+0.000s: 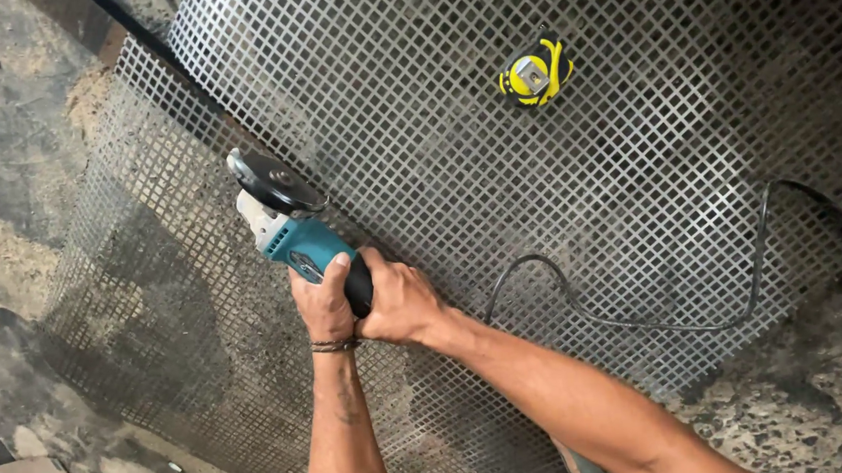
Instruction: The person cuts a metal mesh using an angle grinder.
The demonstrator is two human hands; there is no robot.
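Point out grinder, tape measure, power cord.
angle grinder (pixel 297 245), head view, on its teal body.
tape measure (pixel 534 70), head view, on its yellow case.
power cord (pixel 637 323), head view, on the black loop over the mesh.

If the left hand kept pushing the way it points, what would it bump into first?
The left hand already grips the teal angle grinder, pointing up and left. Straight ahead comes the grinder's disc, then the perforated metal sheet under it. How high the disc sits above the sheet is unclear.

A teal-bodied angle grinder (pixel 291 229) with a dark guarded disc pointing toward ten o'clock lies tilted over perforated metal mesh (pixel 534 192).
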